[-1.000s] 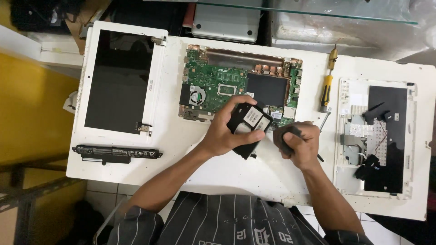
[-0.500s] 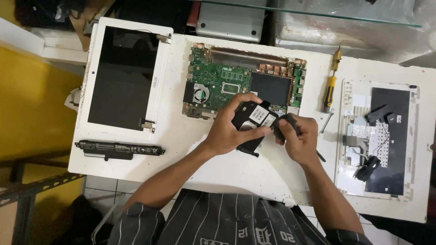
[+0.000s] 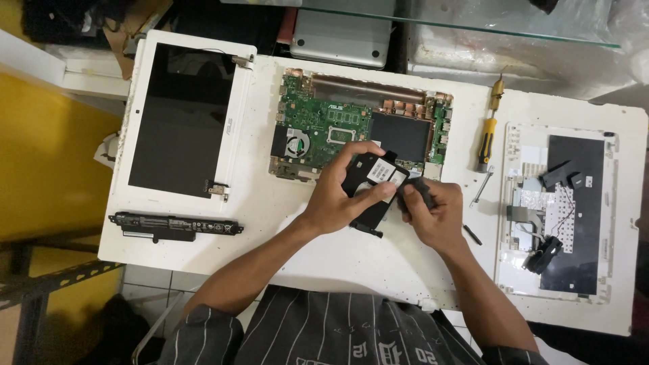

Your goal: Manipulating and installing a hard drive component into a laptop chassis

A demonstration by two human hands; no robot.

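Over the last second little has moved: the left hand [image 3: 338, 196] still grips the black drive [image 3: 374, 184] just above the white desk [image 3: 284, 230], beside the green motherboard [image 3: 324, 132], while the right hand [image 3: 433, 213] has closed its fingers on a small dark piece (possibly a bracket).

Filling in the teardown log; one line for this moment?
left hand: holds black drive | right hand: grips its end | green board: behind

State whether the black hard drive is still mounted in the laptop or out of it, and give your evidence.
Out. The hard drive is held above the white table by the left hand and right hand, beside the motherboard.
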